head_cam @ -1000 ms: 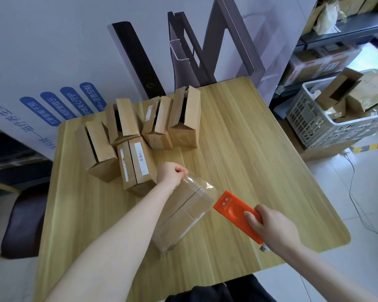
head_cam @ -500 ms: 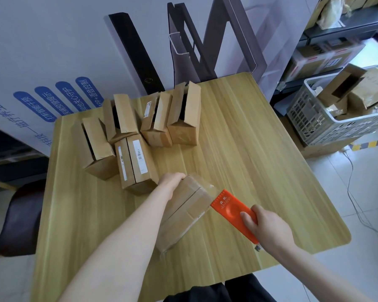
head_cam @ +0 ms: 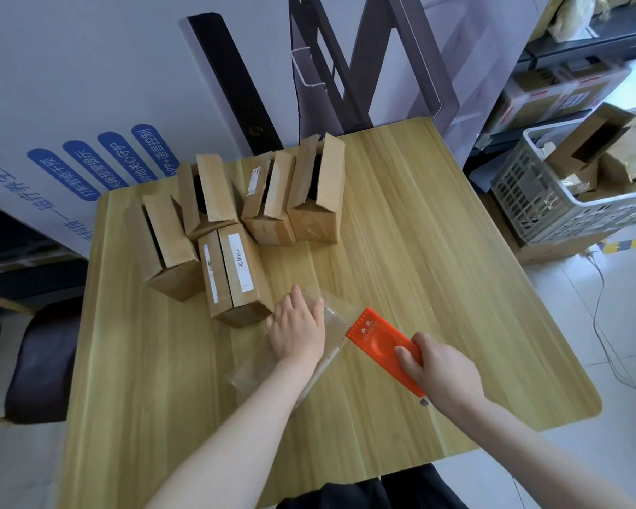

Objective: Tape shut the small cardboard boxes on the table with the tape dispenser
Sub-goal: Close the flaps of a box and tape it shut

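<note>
Now my left hand [head_cam: 297,330] has flattened, palm down, onto the small brown cardboard box [head_cam: 333,326]; my right hand [head_cam: 434,369] grips the orange plastic tape dispenser [head_cam: 384,345] beside it.

5 cardboard boxes [head_cam: 235,229] cluster at the counter's [head_cam: 437,273] far left; a 6th box [head_cam: 331,325] lies nearer, the tape dispenser [head_cam: 384,347] at its right.

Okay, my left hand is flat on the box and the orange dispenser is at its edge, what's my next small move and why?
Probably pull the orange dispenser away with your right hand to cut the tape, since clear tape already covers the box your left hand presses down.
</note>
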Demonstrator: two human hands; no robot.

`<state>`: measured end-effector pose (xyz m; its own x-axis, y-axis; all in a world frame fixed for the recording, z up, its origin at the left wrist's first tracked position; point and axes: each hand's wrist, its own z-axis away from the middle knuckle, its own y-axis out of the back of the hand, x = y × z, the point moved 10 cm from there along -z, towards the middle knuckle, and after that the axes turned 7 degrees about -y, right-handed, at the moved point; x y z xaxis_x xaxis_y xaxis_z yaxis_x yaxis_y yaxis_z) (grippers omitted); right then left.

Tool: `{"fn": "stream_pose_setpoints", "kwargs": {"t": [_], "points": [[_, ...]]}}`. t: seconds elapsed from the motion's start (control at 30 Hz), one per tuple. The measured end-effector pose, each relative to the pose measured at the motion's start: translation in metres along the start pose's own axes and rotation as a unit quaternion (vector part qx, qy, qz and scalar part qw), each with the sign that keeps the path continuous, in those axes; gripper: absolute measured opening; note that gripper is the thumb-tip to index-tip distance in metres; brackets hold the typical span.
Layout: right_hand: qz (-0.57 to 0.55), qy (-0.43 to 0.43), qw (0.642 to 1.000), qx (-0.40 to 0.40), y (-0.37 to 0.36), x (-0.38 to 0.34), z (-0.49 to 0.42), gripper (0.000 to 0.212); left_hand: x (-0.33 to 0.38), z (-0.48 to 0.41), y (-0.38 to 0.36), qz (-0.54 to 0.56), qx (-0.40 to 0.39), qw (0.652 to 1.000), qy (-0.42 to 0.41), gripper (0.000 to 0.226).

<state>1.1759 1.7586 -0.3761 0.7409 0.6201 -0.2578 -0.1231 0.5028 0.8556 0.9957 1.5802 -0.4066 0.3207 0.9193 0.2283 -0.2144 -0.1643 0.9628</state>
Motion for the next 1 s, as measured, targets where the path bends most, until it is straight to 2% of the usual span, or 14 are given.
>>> {"fn": "stream_pose_setpoints", "kwargs": {"t": [0.07, 0.13, 0.17, 0.23, 0.37, 0.57, 0.7, 0.83, 0.87, 0.9, 0.97, 1.0], "points": [[0.026, 0.027, 0.999, 0.001, 0.003, 0.000, -0.002, 0.028, 0.001, -0.002, 0.001, -0.014, 0.005, 1.000, -0.003, 0.060], [0.118, 0.057, 0.991, -0.014, -0.004, 0.008, -0.006, 0.030, 0.000, -0.002, 0.002, -0.018, 0.009, 1.000, 0.000, 0.059], [0.167, 0.057, 0.983, -0.039, -0.012, 0.020, -0.007, 0.030, -0.001, -0.002, 0.002, -0.019, 0.010, 1.000, 0.003, 0.059], [0.194, 0.008, 0.978, -0.080, -0.023, 0.061, -0.005, 0.030, 0.000, -0.002, 0.003, -0.018, 0.014, 1.000, 0.003, 0.059], [0.112, -0.042, 0.992, -0.037, -0.010, 0.096, 0.000, 0.037, 0.003, -0.001, 0.006, -0.024, 0.038, 0.999, 0.005, 0.062], [0.035, 0.004, 0.999, -0.007, 0.010, 0.037, -0.015, 0.032, 0.001, -0.001, 0.006, 0.000, -0.004, 0.999, 0.037, 0.059], [0.002, 0.016, 1.000, 0.013, 0.022, 0.014, -0.023, 0.033, -0.015, -0.004, 0.008, 0.115, -0.051, 0.982, 0.142, 0.060], [-0.043, 0.009, 0.998, 0.048, 0.039, 0.007, -0.029, 0.032, -0.036, 0.010, 0.004, 0.246, -0.043, 0.935, 0.253, 0.063], [-0.055, 0.005, 0.997, 0.055, 0.044, 0.006, -0.030, 0.033, -0.038, 0.013, 0.010, 0.250, -0.010, 0.936, 0.249, 0.061], [-0.063, 0.003, 0.996, 0.062, 0.049, 0.005, -0.032, 0.033, -0.036, 0.014, 0.022, 0.220, 0.041, 0.952, 0.207, 0.056], [-0.065, 0.004, 0.995, 0.071, 0.055, 0.003, -0.035, 0.032, -0.009, 0.016, 0.047, 0.133, 0.145, 0.980, 0.025, 0.042], [-0.063, 0.006, 0.995, 0.074, 0.057, 0.001, -0.036, 0.031, 0.010, 0.021, 0.050, 0.110, 0.173, 0.975, -0.081, 0.034]]}}
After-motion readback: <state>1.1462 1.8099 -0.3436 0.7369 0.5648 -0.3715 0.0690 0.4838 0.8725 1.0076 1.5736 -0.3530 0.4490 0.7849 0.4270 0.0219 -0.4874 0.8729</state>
